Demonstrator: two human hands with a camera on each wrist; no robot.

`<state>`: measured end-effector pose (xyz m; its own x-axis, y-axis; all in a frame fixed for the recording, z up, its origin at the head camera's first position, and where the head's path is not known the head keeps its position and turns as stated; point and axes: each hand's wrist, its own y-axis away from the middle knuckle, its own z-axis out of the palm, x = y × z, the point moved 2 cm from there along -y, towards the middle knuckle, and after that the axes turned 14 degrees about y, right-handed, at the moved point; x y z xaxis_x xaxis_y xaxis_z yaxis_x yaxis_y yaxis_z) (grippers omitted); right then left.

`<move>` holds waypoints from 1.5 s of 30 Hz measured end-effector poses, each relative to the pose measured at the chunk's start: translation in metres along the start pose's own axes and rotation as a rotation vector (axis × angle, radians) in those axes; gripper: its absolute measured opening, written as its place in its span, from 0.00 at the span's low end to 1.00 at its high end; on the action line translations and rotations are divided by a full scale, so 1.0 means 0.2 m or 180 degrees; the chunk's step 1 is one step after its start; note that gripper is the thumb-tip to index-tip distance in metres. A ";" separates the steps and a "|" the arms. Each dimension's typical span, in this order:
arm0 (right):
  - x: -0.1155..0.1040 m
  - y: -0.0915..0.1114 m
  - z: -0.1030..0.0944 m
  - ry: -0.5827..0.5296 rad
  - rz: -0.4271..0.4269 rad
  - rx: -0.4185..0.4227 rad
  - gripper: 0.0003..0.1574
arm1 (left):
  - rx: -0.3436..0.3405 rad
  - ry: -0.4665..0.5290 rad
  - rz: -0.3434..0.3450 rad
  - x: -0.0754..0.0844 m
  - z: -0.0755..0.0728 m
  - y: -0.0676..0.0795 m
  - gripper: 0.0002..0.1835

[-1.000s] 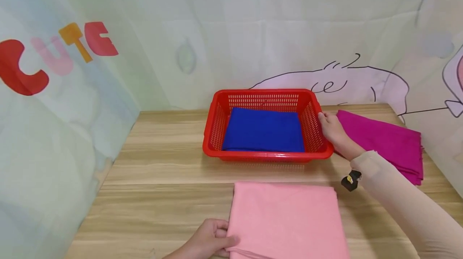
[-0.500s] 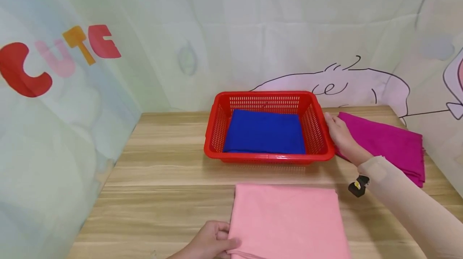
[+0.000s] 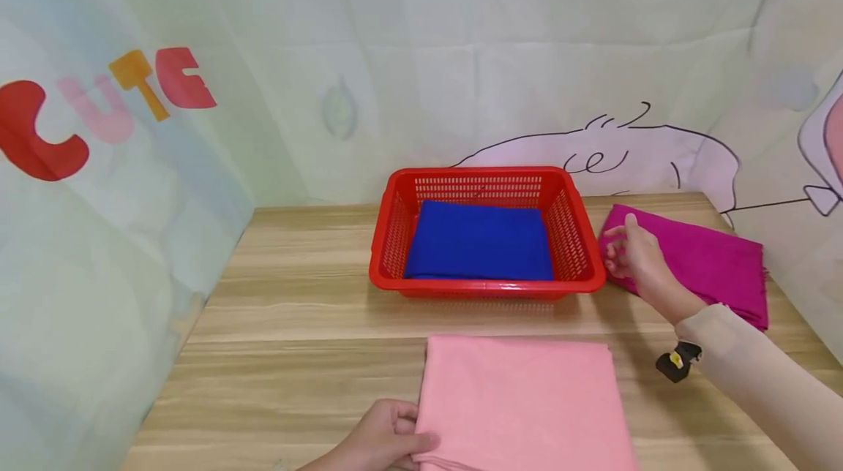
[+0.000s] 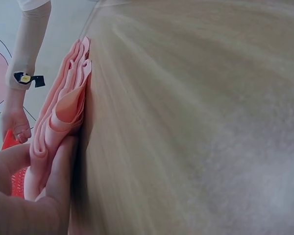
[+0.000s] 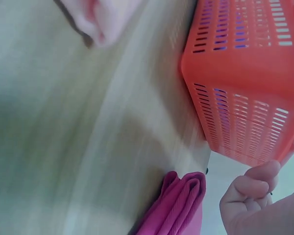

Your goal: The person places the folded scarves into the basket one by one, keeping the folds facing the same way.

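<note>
A folded pink cloth (image 3: 520,398) lies at the front of the table. My left hand (image 3: 382,434) pinches its left edge, thumb on top and fingers underneath; the layered folds show in the left wrist view. Behind it stands a red plastic basket (image 3: 487,285) with slotted walls, holding a folded blue cloth (image 3: 481,240). My right hand (image 3: 642,255) is just right of the basket, apart from its rim, with loosely curled fingers and nothing in them. Beyond and partly behind that hand lies a folded magenta cloth (image 3: 711,259).
The wooden table (image 3: 296,310) has bare boards left of the basket. A printed curtain (image 3: 408,76) hangs right behind the basket and along the left side. On the right wrist sits a black strap (image 3: 678,361) with a yellow piece.
My right hand has let go of the basket's right rim and drawn back to the right, over the magenta cloth. The left hand keeps its pinch on the pink cloth.
</note>
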<state>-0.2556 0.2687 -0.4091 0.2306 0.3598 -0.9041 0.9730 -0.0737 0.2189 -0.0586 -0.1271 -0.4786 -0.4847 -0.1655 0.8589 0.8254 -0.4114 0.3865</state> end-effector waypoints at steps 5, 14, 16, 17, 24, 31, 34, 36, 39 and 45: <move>0.03 0.05 -0.01 0.0178 0.0002 0.0090 0.35 | -0.0022 -0.0004 0.0032 0.01 0.00 -0.01 0.12; 0.06 0.15 0.00 0.0194 -0.0028 -0.0049 0.31 | 0.0054 -0.0078 0.0033 0.04 -0.01 -0.05 0.15; 0.06 0.16 0.00 0.0229 -0.0031 -0.0060 0.29 | 0.0095 -0.0069 0.0017 0.04 -0.01 -0.05 0.16; 0.06 0.16 0.01 0.0251 -0.0027 -0.0072 0.29 | 0.0113 -0.0048 0.0010 0.04 -0.01 -0.06 0.17; 0.07 0.19 0.00 0.0359 -0.0006 -0.0215 0.20 | 0.0189 -0.0007 0.0032 0.06 0.00 -0.09 0.22; 0.10 0.25 0.01 0.0892 -0.0220 -0.0185 0.22 | 0.0185 -0.0030 0.0041 0.09 0.00 -0.13 0.22; 0.12 0.28 0.01 0.1031 -0.0231 -0.0215 0.21 | 0.0201 -0.0021 0.0051 0.11 0.01 -0.14 0.22; 0.13 0.29 0.02 0.1090 -0.0221 -0.0271 0.20 | 0.0199 0.0003 0.0063 0.11 0.01 -0.15 0.22; 0.15 0.31 0.02 0.1132 -0.0170 -0.0437 0.18 | 0.0189 0.0023 0.0081 0.12 0.01 -0.16 0.21; 0.19 0.35 0.03 0.1213 -0.0022 -0.0860 0.19 | 0.0151 0.0052 0.0074 0.13 0.00 -0.17 0.21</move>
<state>-0.1792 0.2714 -0.4308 0.1539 0.6791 -0.7177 0.9248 0.1568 0.3467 -0.0984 -0.1174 -0.4691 -0.4696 -0.1893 0.8624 0.8491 -0.3643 0.3824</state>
